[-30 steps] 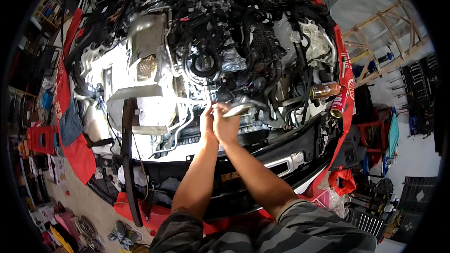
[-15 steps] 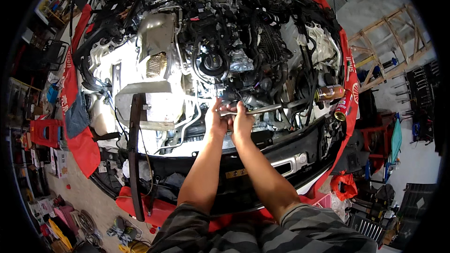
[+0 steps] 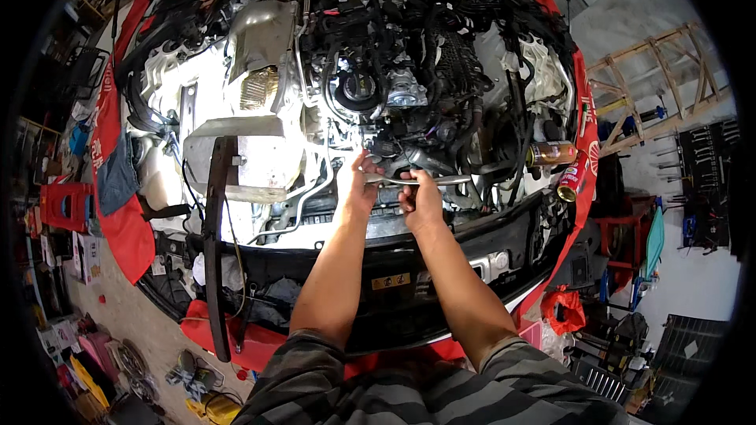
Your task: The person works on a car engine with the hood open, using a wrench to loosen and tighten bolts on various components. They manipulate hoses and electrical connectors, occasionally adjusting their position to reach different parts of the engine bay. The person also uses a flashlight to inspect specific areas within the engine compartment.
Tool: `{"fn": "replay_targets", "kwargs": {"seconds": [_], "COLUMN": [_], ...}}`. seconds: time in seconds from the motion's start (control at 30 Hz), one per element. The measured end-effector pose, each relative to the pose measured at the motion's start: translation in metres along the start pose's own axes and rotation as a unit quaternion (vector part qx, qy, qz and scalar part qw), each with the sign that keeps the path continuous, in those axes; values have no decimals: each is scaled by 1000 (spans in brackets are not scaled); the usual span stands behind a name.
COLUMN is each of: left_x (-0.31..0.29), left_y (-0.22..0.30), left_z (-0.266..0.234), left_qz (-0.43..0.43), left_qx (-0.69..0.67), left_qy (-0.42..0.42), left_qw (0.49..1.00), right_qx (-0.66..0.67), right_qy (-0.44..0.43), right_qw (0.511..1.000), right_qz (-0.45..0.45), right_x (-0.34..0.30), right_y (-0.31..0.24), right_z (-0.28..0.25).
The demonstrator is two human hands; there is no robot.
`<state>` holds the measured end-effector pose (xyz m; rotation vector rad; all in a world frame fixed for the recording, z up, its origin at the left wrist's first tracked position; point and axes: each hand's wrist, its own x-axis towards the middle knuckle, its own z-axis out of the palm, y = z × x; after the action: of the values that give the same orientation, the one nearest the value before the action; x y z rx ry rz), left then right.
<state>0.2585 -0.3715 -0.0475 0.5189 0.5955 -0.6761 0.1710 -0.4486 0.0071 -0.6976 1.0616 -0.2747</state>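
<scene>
In the middle of an open engine bay, both my hands are on a long silver metal wrench (image 3: 453, 180) lying nearly level across them. My left hand (image 3: 357, 187) closes around its left end, and those fingers hide the tool's head. Farther along the shaft, my right hand (image 3: 423, 203) pinches it between thumb and fingers, with the rest of the shaft sticking out to the right. Just beyond my hands is the engine (image 3: 394, 98), with a round black cap (image 3: 358, 86) and several hoses.
A dark upright bar (image 3: 218, 244) stands at the front left. Red covers (image 3: 126, 244) drape the fenders. Two cans, one gold (image 3: 553, 153) and one red (image 3: 568, 182), rest on the right side. The black front crossmember (image 3: 472, 264) runs below my forearms.
My hands have moved slightly apart, the right one sliding outward along the wrench. The wrench now lies more level. The whole view has shifted a little.
</scene>
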Motion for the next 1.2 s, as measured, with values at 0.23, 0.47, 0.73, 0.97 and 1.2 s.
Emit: {"fn": "replay_targets", "kwargs": {"seconds": [0.23, 0.47, 0.73, 0.97, 1.2], "left_x": [12, 13, 13, 0, 16], "left_y": [4, -4, 1, 2, 3], "left_z": [-21, -13, -5, -22, -4], "left_qz": [-162, -111, -8, -81, -31], "left_qx": [-208, -70, -39, -150, 2], "left_qy": [-122, -81, -2, -187, 20], "left_qw": [957, 988, 999, 967, 999], "right_qx": [-289, -252, -4, -584, -81], "right_qy": [-36, -107, 13, -128, -22], "right_qw": [869, 844, 997, 543, 976], "right_qz": [-401, -462, -74, -590, -199], "right_x": [-42, -27, -10, -53, -22], "right_y": [18, 15, -2, 12, -3], "right_z": [32, 33, 1, 57, 20]}}
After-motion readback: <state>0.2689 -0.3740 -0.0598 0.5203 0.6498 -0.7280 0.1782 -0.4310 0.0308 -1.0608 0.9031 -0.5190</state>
